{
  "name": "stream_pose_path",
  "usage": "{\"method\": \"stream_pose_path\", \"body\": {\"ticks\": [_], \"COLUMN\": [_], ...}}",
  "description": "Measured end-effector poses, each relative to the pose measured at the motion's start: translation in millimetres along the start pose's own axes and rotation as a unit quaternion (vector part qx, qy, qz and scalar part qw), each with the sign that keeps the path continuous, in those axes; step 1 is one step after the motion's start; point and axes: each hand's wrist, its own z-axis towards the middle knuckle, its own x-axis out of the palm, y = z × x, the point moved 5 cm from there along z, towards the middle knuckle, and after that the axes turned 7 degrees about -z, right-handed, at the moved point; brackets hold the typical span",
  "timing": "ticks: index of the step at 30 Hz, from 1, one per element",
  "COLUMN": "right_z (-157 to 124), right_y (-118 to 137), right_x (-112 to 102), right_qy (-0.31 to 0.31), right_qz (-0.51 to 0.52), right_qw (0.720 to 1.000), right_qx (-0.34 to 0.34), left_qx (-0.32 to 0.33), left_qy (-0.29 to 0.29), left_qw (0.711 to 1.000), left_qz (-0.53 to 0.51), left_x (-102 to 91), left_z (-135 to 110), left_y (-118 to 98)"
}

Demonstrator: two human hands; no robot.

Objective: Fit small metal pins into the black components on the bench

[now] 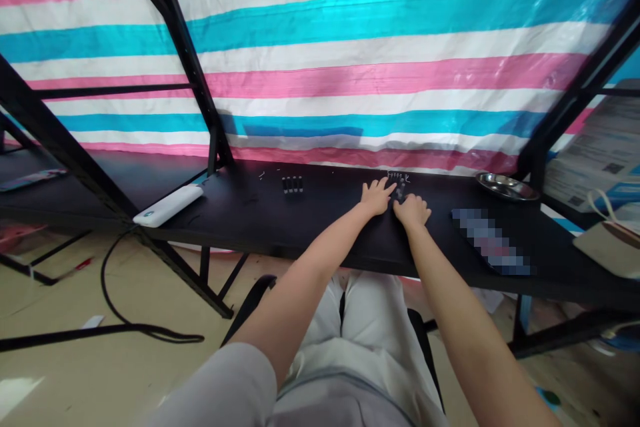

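Small dark-grey pieces (pixel 401 191) lay on the flat black tabletop (pixel 270 217), right between two bare hands, and that was where the action was! The left hand (pixel 376 196) came in palm down, fingers spread, its forefinger reaching to the pieces; the right hand (pixel 413 211) sat close opposite, fingers curled, thumb side turned inward. The hands were near each other but apart; whether either had a piece pinched, I couldn't tell. It looked like close fingertip handling was the step in hand, and the next move, I judged, called for a light, exact pinch without knocking the neighbours. Just behind, a row of tiny pale bits (pixel 397 175) lined up, too small to make out. Over to the left stood four short black cylinders with pale ends (pixel 293 185), side by side. Out right, a shiny round metal dish (pixel 507 187) rested near the back edge, a pixelated flat oblong (pixel 490 243) nearer the front. Far left, a rounded white plastic oblong (pixel 169 205) lay aslant.
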Motion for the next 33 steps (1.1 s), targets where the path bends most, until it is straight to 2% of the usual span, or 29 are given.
{"method": "stream_pose_path", "body": {"ticks": [5,8,13,17,20,25,29,33], "right_z": [4,8,12,15,16,16,14,9], "right_y": [0,1,2,3,4,7,13,18], "right_x": [2,5,10,11,10,10,10,9], "right_qy": [-0.002,-0.002,-0.001,0.001,0.017,0.018,-0.011,-0.011], "right_qz": [0.012,0.014,0.024,0.029,0.025,0.019,-0.002,-0.031], "right_qw": [1.000,1.000,1.000,1.000,0.999,0.999,1.000,0.999], "right_qx": [-0.008,-0.013,-0.013,0.002,0.018,0.041,0.002,-0.031], "left_qx": [0.023,0.032,0.020,-0.034,-0.080,-0.105,-0.109,-0.104], "left_qy": [-0.038,-0.046,-0.066,-0.101,-0.139,-0.186,-0.197,-0.199], "left_qw": [0.999,0.998,0.997,0.991,0.980,0.959,0.954,0.953], "left_qz": [0.011,-0.003,-0.037,-0.077,-0.122,-0.185,-0.197,-0.204], "left_x": [-5.2,-12.3,-33.1,-48.5,-54.1,-56.5,-56.7,-57.1], "left_z": [1,-8,-38,-62,-75,-84,-87,-89], "left_y": [-4,3,37,67,81,87,89,90]}}
